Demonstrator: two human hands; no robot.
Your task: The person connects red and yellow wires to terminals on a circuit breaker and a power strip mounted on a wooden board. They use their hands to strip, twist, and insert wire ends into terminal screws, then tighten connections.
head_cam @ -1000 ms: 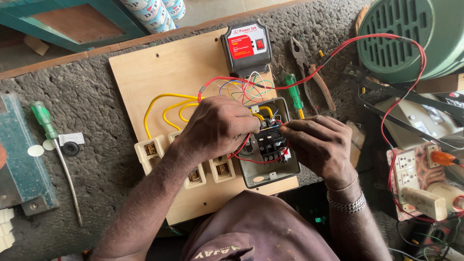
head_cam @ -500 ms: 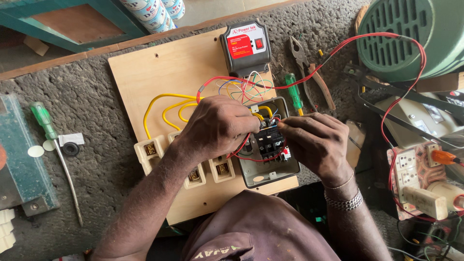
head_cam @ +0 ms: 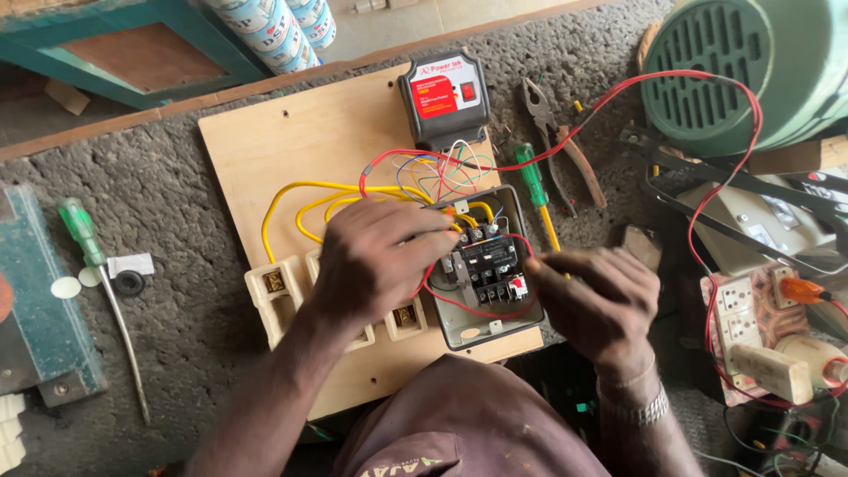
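An electrical workshop. Pliers (head_cam: 558, 146) and a green motor (head_cam: 751, 71) lie at one o'clock; a screwdriver (head_cam: 102, 291) at nine.

A rough grey floor (head_cam: 177, 203) carries a plywood board (head_cam: 300, 141), with pliers (head_cam: 565, 150) right and a green-handled screwdriver (head_cam: 97, 274) left of it.

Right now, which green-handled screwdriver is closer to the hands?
The yellow-shafted screwdriver, lying beside the pliers just above the right hand. The other green screwdriver has a bare metal shaft and lies far left, off the wooden board.
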